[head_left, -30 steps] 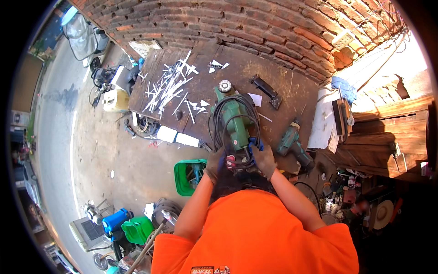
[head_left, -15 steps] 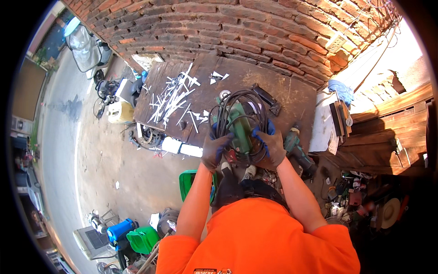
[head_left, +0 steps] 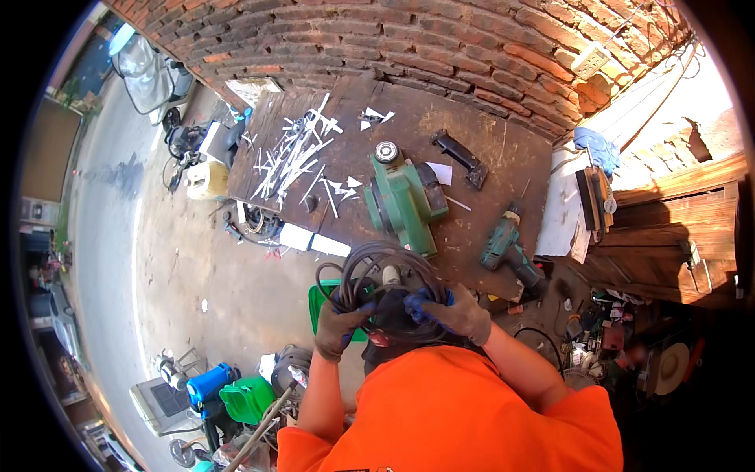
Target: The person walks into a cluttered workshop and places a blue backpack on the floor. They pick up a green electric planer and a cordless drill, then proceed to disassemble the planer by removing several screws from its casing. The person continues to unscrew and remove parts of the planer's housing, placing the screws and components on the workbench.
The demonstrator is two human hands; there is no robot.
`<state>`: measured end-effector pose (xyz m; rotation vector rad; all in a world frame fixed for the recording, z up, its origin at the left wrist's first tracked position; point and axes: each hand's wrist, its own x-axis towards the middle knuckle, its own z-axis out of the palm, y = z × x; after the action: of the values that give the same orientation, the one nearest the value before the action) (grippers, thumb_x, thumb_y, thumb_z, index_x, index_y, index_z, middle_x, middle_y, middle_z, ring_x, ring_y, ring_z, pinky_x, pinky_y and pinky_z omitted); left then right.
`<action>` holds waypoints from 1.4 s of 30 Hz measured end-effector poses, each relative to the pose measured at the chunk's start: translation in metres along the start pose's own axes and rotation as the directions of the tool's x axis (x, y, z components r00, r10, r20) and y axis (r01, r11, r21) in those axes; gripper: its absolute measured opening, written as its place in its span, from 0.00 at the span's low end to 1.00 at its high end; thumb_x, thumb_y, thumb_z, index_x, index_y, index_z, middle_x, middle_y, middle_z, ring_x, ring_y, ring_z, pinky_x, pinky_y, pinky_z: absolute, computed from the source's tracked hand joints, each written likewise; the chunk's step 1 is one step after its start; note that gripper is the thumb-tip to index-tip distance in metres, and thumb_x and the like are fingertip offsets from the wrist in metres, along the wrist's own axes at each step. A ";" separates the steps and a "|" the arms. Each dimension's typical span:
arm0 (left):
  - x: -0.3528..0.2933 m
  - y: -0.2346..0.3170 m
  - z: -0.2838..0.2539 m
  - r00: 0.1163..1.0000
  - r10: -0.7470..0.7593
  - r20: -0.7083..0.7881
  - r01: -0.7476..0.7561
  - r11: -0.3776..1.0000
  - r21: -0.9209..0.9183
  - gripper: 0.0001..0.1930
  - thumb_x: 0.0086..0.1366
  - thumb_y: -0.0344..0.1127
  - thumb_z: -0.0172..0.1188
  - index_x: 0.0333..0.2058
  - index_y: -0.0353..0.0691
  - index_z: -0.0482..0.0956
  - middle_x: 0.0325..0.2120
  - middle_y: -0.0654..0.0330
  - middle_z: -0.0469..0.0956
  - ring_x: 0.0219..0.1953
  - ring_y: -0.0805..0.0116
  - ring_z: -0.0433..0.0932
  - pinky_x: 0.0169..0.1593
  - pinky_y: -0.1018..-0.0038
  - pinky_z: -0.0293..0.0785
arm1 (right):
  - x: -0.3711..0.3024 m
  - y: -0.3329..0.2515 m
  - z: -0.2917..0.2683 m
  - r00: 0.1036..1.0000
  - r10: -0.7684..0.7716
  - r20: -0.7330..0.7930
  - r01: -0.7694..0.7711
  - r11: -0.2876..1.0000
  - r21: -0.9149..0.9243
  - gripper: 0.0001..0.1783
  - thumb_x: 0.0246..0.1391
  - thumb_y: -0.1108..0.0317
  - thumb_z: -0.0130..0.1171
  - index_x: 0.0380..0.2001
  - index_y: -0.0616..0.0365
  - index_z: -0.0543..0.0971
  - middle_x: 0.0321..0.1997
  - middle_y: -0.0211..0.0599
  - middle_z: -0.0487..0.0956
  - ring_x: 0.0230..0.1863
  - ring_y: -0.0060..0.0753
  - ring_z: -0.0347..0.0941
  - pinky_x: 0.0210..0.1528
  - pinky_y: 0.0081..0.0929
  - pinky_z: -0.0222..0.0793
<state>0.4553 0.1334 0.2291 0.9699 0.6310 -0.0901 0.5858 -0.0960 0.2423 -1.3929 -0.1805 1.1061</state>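
A coil of dark power cable (head_left: pixel 371 256) hangs between my two gloved hands, close in front of my body. My left hand (head_left: pixel 340 326) is closed round the coil's left side, and my right hand (head_left: pixel 456 313) grips its right side. Just beyond the coil, a green power tool (head_left: pixel 405 206) with a round silver-topped knob lies on the brown wooden table (head_left: pixel 487 118). Neither hand touches it. A teal cordless drill (head_left: pixel 503 244) rests at the table's right edge. Past the green tool is a black handle-shaped part (head_left: pixel 462 157).
White offcut strips (head_left: pixel 295 169) are scattered over the table's left half. A brick wall (head_left: pixel 440 47) rises behind it. Wooden cabinet (head_left: pixel 668 236) stands right, above cluttered tools. A green bin (head_left: pixel 318 303) is by my left forearm; another green container (head_left: pixel 248 399) sits lower left.
Both hands have drawn the cable coil back toward my body, off from above the green power tool, which now shows fully on the table. My right hand has moved down with it.
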 end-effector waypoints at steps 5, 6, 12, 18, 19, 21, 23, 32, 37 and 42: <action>-0.028 0.037 -0.018 0.943 0.239 -0.231 -0.257 0.965 -0.051 0.23 0.62 0.17 0.59 0.56 0.29 0.74 0.42 0.50 0.84 0.39 0.61 0.85 0.41 0.70 0.84 | -0.002 -0.031 0.095 0.928 -0.229 0.293 0.223 0.973 0.054 0.27 0.60 0.64 0.63 0.60 0.64 0.73 0.45 0.40 0.82 0.43 0.28 0.79 0.50 0.30 0.76; -0.030 0.036 -0.033 0.975 0.212 -0.063 -0.221 0.922 -0.317 0.21 0.63 0.19 0.59 0.55 0.30 0.74 0.41 0.51 0.83 0.36 0.61 0.84 0.39 0.69 0.84 | -0.002 -0.038 0.118 0.912 -0.238 0.334 0.190 0.967 0.169 0.25 0.62 0.71 0.61 0.61 0.64 0.71 0.48 0.36 0.81 0.43 0.25 0.77 0.50 0.29 0.77; -0.040 0.032 -0.036 0.875 0.347 -0.339 -0.463 0.804 -0.373 0.32 0.67 0.48 0.65 0.63 0.36 0.67 0.51 0.54 0.79 0.48 0.61 0.81 0.49 0.68 0.80 | 0.053 -0.067 0.198 0.960 -0.200 0.196 0.096 0.891 0.443 0.29 0.63 0.70 0.60 0.64 0.64 0.66 0.47 0.38 0.81 0.44 0.29 0.79 0.49 0.29 0.78; -0.032 0.083 -0.065 0.906 0.418 -0.065 -0.327 0.788 0.522 0.48 0.55 0.57 0.75 0.66 0.35 0.63 0.55 0.58 0.75 0.56 0.62 0.77 0.58 0.67 0.76 | 0.132 -0.121 0.205 0.961 -0.278 0.000 0.277 0.958 -0.075 0.34 0.60 0.53 0.60 0.62 0.65 0.68 0.53 0.55 0.80 0.53 0.48 0.79 0.58 0.39 0.73; -0.016 0.077 -0.072 0.869 0.454 -0.199 -0.325 0.825 0.462 0.37 0.60 0.45 0.71 0.63 0.33 0.68 0.48 0.59 0.79 0.48 0.62 0.80 0.56 0.65 0.78 | 0.141 -0.132 0.203 0.942 -0.334 -0.022 0.325 0.929 -0.179 0.36 0.60 0.50 0.60 0.62 0.65 0.68 0.54 0.58 0.79 0.55 0.53 0.78 0.61 0.41 0.72; 0.007 0.116 -0.059 0.847 0.480 -0.230 -0.443 0.875 0.195 0.30 0.62 0.37 0.65 0.60 0.31 0.70 0.42 0.59 0.80 0.42 0.64 0.81 0.53 0.64 0.80 | 0.140 -0.175 0.174 0.961 -0.269 0.066 0.273 0.875 -0.401 0.39 0.59 0.46 0.60 0.64 0.64 0.68 0.56 0.61 0.78 0.57 0.59 0.76 0.64 0.43 0.68; 0.046 0.151 -0.070 0.842 0.522 -0.136 -0.529 0.848 -0.021 0.24 0.63 0.30 0.60 0.58 0.29 0.73 0.36 0.59 0.80 0.36 0.65 0.82 0.49 0.64 0.82 | 0.152 -0.173 0.146 0.905 -0.419 0.072 0.379 0.719 -0.583 0.40 0.58 0.45 0.61 0.65 0.60 0.69 0.57 0.57 0.79 0.57 0.58 0.76 0.62 0.44 0.69; 0.292 0.121 -0.211 0.907 0.358 -0.223 -0.125 0.734 0.667 0.29 0.63 0.26 0.65 0.62 0.32 0.68 0.44 0.56 0.80 0.44 0.69 0.78 0.47 0.75 0.76 | 0.056 -0.095 -0.114 0.785 -0.189 -0.590 -0.152 0.865 -0.478 0.22 0.62 0.55 0.60 0.53 0.58 0.81 0.43 0.40 0.85 0.43 0.28 0.80 0.50 0.26 0.74; 0.265 0.108 -0.166 0.879 0.443 -0.173 -0.122 0.561 0.819 0.35 0.63 0.31 0.66 0.67 0.32 0.65 0.57 0.50 0.76 0.56 0.62 0.76 0.58 0.69 0.72 | -0.012 0.001 -0.153 0.672 -0.210 -0.710 -0.373 0.732 -0.570 0.28 0.61 0.50 0.61 0.57 0.58 0.79 0.48 0.46 0.84 0.50 0.41 0.82 0.54 0.35 0.74; 0.215 0.115 -0.120 0.710 0.675 -0.201 0.059 0.228 0.972 0.30 0.64 0.43 0.64 0.64 0.42 0.72 0.58 0.41 0.74 0.58 0.41 0.76 0.61 0.55 0.70 | 0.014 -0.015 -0.097 0.750 -0.158 -0.642 -0.195 0.875 -0.442 0.27 0.62 0.52 0.62 0.58 0.59 0.77 0.49 0.49 0.83 0.50 0.47 0.81 0.55 0.37 0.75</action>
<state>0.6160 0.3386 0.1503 2.4354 0.9641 0.3254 0.6665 -0.1494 0.2236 -2.1771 0.0904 0.5149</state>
